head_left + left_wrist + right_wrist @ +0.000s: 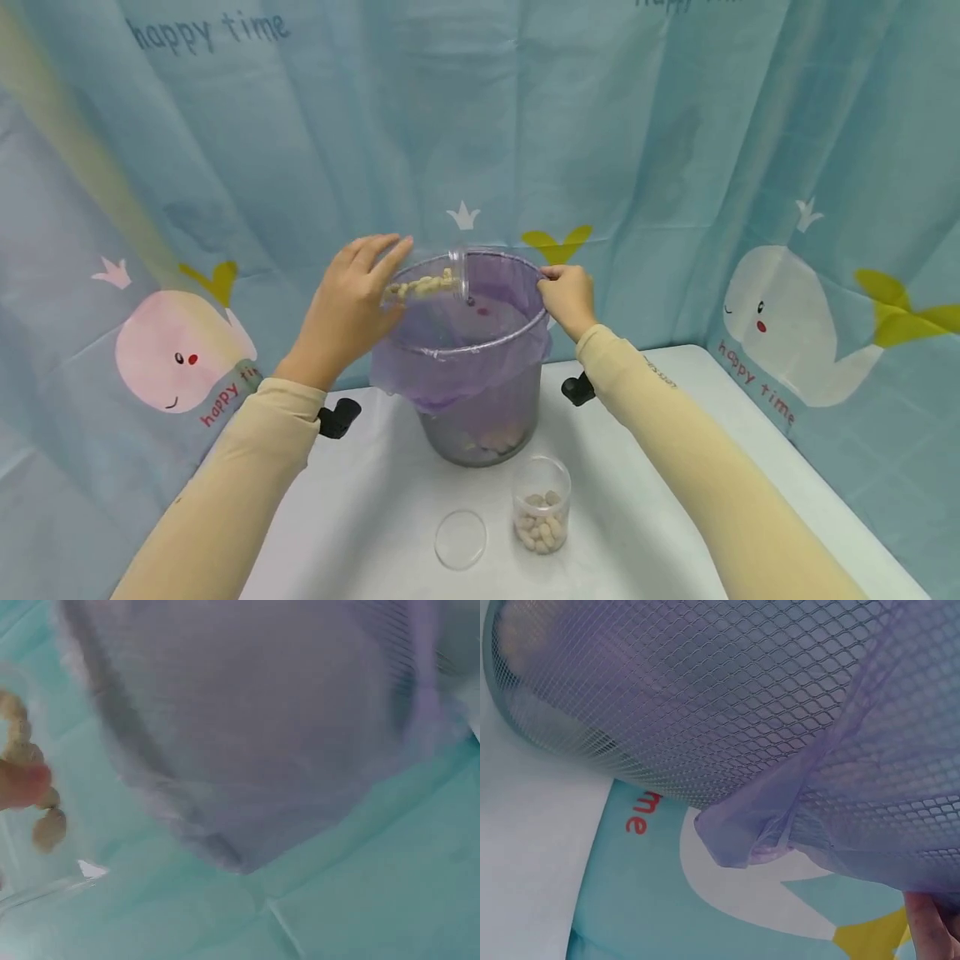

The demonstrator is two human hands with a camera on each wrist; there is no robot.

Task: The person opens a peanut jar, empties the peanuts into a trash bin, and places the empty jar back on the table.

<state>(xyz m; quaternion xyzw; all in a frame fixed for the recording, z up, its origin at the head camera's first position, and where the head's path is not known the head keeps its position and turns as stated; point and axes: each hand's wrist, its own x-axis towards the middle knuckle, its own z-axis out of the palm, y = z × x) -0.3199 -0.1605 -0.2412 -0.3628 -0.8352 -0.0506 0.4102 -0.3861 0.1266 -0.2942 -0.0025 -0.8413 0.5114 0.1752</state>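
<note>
My left hand [352, 300] holds a clear jar [460, 279] on its side, its mouth over the bin's opening. Unshelled peanuts [423, 286] lie along the jar's lower side; the left wrist view catches some peanuts [21, 739] and a fingertip [26, 785] at its edge. The mesh trash bin [487, 425] stands upright, lined with a purple bag [457, 375] folded over its rim. With thumb and fingers, my right hand [567, 298] grips the rim and bag on the right side. In the right wrist view, fingers [930, 930] press against the bag's edge.
In front of the bin, a second clear jar [542, 479] with peanuts stands on the white table [360, 500]. A round clear lid [461, 540] lies flat to its left. Behind the table hangs a blue curtain [442, 125] printed with whales.
</note>
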